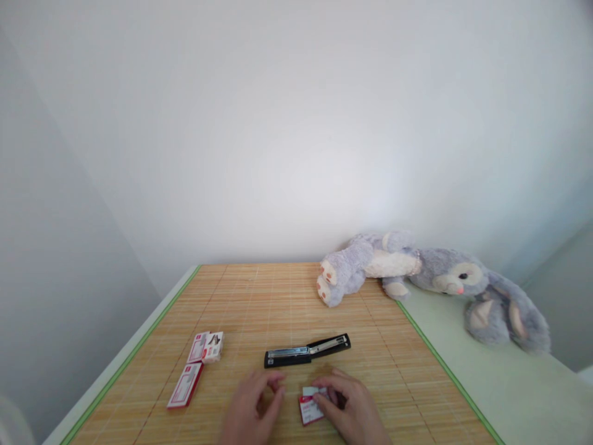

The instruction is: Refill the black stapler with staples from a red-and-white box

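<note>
My right hand (351,405) grips a small red-and-white staple box (309,411) between thumb and fingers at its right side. A pale flap or insert shows at the box's upper edge; my fingers hide the rest. To the left of the box, my left hand (257,405) is empty, thumb and forefinger curved with a gap between them. Just beyond both hands a black stapler (306,350) lies swung wide apart, its metal staple channel exposed on the left half.
On the left of the bamboo mat (241,309) lie more small boxes: a red-and-white one (185,385), and a pair behind it, one with a stapler picture (213,346). A grey plush rabbit (393,262) lies along the back right, against the white wall (278,123).
</note>
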`<state>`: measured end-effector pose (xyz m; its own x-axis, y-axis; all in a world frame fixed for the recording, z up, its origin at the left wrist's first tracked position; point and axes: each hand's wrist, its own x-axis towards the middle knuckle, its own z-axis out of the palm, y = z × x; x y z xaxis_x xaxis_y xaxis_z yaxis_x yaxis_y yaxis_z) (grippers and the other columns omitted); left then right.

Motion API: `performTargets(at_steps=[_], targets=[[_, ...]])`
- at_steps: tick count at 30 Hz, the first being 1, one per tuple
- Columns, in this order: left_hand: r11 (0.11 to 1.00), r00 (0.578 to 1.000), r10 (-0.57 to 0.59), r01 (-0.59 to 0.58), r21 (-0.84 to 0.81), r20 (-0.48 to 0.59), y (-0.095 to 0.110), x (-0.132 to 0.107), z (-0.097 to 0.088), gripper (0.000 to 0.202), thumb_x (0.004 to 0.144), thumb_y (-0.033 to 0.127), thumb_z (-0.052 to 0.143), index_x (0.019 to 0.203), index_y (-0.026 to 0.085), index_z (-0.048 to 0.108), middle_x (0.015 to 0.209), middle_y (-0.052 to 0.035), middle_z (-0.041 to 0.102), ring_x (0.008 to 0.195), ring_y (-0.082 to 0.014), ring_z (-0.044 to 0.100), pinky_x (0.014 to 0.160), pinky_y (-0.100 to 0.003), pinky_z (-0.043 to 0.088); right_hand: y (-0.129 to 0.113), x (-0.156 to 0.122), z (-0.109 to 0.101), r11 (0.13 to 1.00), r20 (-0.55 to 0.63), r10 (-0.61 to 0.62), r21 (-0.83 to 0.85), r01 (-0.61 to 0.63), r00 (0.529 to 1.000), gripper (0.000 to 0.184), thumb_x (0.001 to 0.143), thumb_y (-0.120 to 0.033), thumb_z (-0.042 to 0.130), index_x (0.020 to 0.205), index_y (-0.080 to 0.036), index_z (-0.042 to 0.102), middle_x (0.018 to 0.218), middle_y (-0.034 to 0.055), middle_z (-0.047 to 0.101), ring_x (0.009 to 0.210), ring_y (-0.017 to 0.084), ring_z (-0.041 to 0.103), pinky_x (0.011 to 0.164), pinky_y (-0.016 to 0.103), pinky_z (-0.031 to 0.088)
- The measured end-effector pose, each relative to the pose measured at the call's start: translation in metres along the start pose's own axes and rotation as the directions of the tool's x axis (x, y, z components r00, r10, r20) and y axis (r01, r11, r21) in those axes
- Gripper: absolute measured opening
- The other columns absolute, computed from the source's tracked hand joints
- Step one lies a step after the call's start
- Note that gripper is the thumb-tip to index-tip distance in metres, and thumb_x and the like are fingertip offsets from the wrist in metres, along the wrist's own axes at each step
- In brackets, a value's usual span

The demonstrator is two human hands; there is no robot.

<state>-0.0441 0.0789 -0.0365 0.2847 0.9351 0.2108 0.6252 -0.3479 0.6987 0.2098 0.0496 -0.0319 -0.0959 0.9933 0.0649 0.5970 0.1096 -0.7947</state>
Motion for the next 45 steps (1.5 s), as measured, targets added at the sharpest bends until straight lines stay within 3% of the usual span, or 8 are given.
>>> performTargets(at_steps=[2, 3, 5, 9, 16, 38, 45], targets=[[0.993, 0.988, -0.042, 0.059, 0.107, -0.152, -0.009, 0.011, -0.01, 0.031, 0.097, 0.044, 0.06, 0.121, 0.028, 0.069, 0.118, -0.007, 0.07, 0.112, -0.0263, 0.062, 0.102, -0.048, 0.05, -0.003, 0.003, -0.001, 1.0, -0.015, 0.0, 0.021, 0.0, 1.0, 0.025, 0.092, -0.045, 0.067, 0.103, -0.026, 0.08, 0.071, -0.0007, 0.06, 0.067, 0.017, 0.058, 0.065, 0.026, 0.043], [0.986, 0.983, -0.034, 0.062, 0.152, -0.179, -0.013, 0.016, -0.014, 0.037, 0.094, 0.044, 0.064, 0.127, 0.029, 0.067, 0.127, -0.007, 0.067, 0.12, -0.028, 0.058, 0.107, -0.051, 0.046, -0.006, 0.005, -0.002, 1.0, -0.023, -0.003, 0.02, 0.004, 1.0, 0.027, 0.093, -0.045, 0.065, 0.104, -0.026, 0.079, 0.07, -0.001, 0.059, 0.067, 0.016, 0.058, 0.064, 0.026, 0.043], [0.978, 0.99, -0.011, 0.04, 0.206, -0.139, -0.018, 0.024, -0.017, 0.046, 0.091, 0.042, 0.068, 0.135, 0.033, 0.063, 0.14, -0.0048, 0.061, 0.131, -0.0295, 0.051, 0.112, -0.055, 0.041, -0.016, 0.014, -0.004, 1.0, -0.041, -0.019, 0.001, 0.019, 0.999, 0.028, 0.095, -0.046, 0.063, 0.107, -0.026, 0.079, 0.071, -0.0011, 0.06, 0.066, 0.016, 0.058, 0.065, 0.026, 0.042], [0.977, 1.0, -0.008, 0.01, 0.212, -0.009, -0.018, 0.025, -0.011, 0.032, 0.093, 0.04, 0.066, 0.125, 0.038, 0.07, 0.141, -0.0005, 0.063, 0.133, -0.0281, 0.051, 0.111, -0.053, 0.041, -0.04, 0.039, -0.01, 0.993, -0.028, -0.065, -0.1, 0.062, 0.997, 0.024, 0.096, -0.04, 0.063, 0.108, -0.028, 0.079, 0.076, -0.0008, 0.066, 0.07, 0.016, 0.06, 0.067, 0.026, 0.04], [0.986, 1.0, 0.013, -0.012, 0.165, -0.007, -0.016, 0.016, -0.01, 0.033, 0.092, 0.043, 0.068, 0.124, 0.041, 0.071, 0.139, 0.0002, 0.066, 0.132, -0.0285, 0.054, 0.112, -0.052, 0.043, -0.061, 0.063, -0.017, 0.934, 0.161, -0.118, -0.317, 0.165, 0.98, 0.018, 0.095, -0.041, 0.065, 0.094, -0.03, 0.08, 0.075, -0.0024, 0.072, 0.07, 0.015, 0.06, 0.063, 0.026, 0.031], [0.988, 1.0, -0.016, 0.017, 0.154, -0.004, -0.011, 0.017, -0.012, 0.033, 0.09, 0.041, 0.071, 0.122, 0.043, 0.071, 0.139, 0.0033, 0.066, 0.132, -0.0271, 0.054, 0.112, -0.051, 0.042, -0.061, 0.06, -0.01, 0.922, 0.142, -0.161, -0.33, 0.2, 0.977, 0.015, 0.096, -0.039, 0.065, 0.097, -0.032, 0.078, 0.077, -0.0034, 0.073, 0.07, 0.015, 0.061, 0.064, 0.026, 0.029], [0.989, 1.0, -0.004, 0.004, 0.145, -0.003, -0.012, 0.018, -0.011, 0.033, 0.09, 0.042, 0.071, 0.123, 0.04, 0.071, 0.139, 0.0, 0.065, 0.132, -0.0286, 0.053, 0.113, -0.052, 0.042, -0.062, 0.06, -0.014, 0.938, 0.157, -0.157, -0.286, 0.197, 0.975, 0.015, 0.097, -0.035, 0.063, 0.1, -0.031, 0.078, 0.08, -0.003, 0.072, 0.074, 0.015, 0.062, 0.067, 0.024, 0.033]])
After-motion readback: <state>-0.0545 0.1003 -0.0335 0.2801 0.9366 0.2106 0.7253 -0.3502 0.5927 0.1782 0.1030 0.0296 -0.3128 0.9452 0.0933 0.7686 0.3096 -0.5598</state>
